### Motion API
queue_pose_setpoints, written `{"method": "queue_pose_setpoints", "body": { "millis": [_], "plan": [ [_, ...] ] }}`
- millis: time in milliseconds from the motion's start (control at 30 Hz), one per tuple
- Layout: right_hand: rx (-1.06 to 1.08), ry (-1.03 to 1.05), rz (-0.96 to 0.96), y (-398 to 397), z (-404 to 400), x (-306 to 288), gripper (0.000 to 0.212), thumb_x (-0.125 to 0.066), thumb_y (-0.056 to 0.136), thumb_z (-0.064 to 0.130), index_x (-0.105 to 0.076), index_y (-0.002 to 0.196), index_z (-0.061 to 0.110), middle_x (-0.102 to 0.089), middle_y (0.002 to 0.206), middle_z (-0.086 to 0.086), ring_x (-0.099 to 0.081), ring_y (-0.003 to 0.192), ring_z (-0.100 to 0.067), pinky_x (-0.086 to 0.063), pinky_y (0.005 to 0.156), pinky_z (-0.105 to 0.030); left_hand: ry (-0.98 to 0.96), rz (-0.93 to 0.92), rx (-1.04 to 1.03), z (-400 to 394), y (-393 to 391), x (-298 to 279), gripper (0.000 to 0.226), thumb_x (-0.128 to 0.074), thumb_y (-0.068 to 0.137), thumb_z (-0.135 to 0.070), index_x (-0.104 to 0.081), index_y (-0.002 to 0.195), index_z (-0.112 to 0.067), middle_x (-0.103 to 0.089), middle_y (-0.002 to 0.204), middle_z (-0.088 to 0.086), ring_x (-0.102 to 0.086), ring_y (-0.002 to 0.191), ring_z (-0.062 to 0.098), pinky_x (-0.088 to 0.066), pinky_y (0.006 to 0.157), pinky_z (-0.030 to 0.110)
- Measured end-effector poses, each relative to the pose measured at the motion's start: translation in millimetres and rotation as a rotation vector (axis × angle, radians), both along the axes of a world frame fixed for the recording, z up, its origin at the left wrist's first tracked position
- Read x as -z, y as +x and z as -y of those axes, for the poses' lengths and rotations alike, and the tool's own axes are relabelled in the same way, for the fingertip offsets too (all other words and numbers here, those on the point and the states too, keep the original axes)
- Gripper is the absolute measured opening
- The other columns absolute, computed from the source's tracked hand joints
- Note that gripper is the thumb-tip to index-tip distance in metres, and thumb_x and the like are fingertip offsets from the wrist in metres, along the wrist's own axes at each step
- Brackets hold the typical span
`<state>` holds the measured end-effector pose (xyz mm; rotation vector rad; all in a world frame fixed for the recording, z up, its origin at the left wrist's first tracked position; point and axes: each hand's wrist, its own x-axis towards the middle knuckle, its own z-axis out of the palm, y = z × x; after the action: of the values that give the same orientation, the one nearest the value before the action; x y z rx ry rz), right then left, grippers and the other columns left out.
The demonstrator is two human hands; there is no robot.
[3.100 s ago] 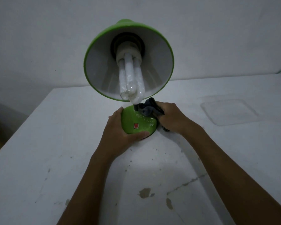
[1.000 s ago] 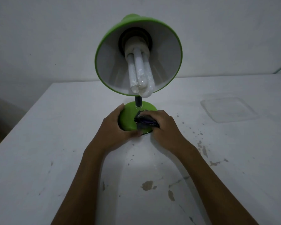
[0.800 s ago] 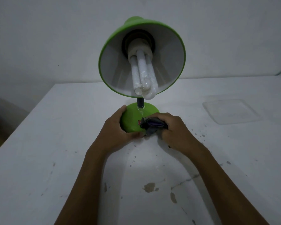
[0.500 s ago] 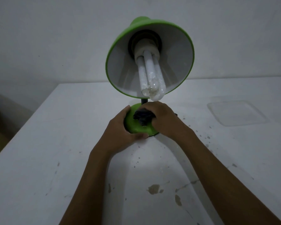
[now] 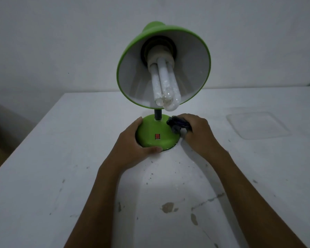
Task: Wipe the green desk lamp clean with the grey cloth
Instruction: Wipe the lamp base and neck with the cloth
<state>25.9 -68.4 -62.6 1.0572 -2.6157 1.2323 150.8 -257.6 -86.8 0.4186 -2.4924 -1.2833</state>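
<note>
The green desk lamp [image 5: 157,130] stands upright mid-table, its round base bearing a red switch [image 5: 157,136]. Its green shade [image 5: 163,68] tilts toward me, showing a white tube bulb [image 5: 164,85]. My left hand [image 5: 131,148] grips the base's left and front rim, thumb along the near edge. My right hand [image 5: 198,134] holds the bunched dark grey cloth [image 5: 177,124] against the base's right side, beside the black stem [image 5: 158,116].
The white table [image 5: 61,176] has chipped paint spots near me. A clear plastic lid [image 5: 258,125] lies flat at the right. A plain wall stands behind; the table's left edge drops to a dark floor.
My right hand has slid the cloth from the top of the base, near the stem, to its right side, uncovering the red switch. My left hand keeps its grip.
</note>
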Motion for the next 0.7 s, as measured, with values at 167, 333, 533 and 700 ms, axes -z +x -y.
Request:
{"method": "queue_pose_setpoints", "body": {
  "millis": [167, 333, 533, 700],
  "plan": [
    [-0.004, -0.068, 0.078, 39, 10, -4, 0.065, -0.045, 0.072, -0.022, -0.071, 0.119, 0.015, -0.064, 0.101, 0.007, -0.051, 0.084, 0.014, -0.031, 0.078, 0.007, -0.007, -0.019, -0.01, -2, 0, 0, 0.12, -0.09, 0.05, -0.06, -0.033, 0.151, -0.03, -0.043, 0.152, -0.01, -0.046, 0.134, 0.009, -0.046, 0.108, 0.04],
    [-0.049, 0.021, 0.072, 54, -3, 14, 0.063, -0.052, 0.077, -0.009, -0.065, 0.127, 0.027, -0.063, 0.116, -0.001, -0.048, 0.099, -0.006, -0.031, 0.082, 0.001, 0.009, -0.039, -0.017, -4, -1, -1, 0.12, -0.089, 0.049, -0.062, -0.035, 0.15, -0.03, -0.046, 0.151, -0.011, -0.047, 0.134, 0.007, -0.045, 0.108, 0.039],
    [0.05, -0.195, 0.233, 36, -1, -14, 0.057, -0.042, 0.082, -0.018, -0.071, 0.113, 0.02, -0.063, 0.08, 0.03, -0.057, 0.066, 0.02, -0.042, 0.056, 0.0, 0.013, -0.025, -0.005, -2, 2, -1, 0.118, -0.09, 0.051, -0.058, -0.034, 0.151, -0.03, -0.044, 0.15, -0.011, -0.047, 0.132, 0.01, -0.045, 0.108, 0.039],
    [0.081, -0.146, 0.306, 7, 30, -27, 0.048, -0.041, 0.086, -0.013, -0.068, 0.106, 0.022, -0.065, 0.08, 0.018, -0.059, 0.077, 0.011, -0.042, 0.061, -0.003, 0.015, -0.022, -0.011, -2, 1, -1, 0.117, -0.092, 0.052, -0.054, -0.034, 0.151, -0.029, -0.044, 0.151, -0.011, -0.046, 0.133, 0.009, -0.044, 0.109, 0.035]
  ]
}}
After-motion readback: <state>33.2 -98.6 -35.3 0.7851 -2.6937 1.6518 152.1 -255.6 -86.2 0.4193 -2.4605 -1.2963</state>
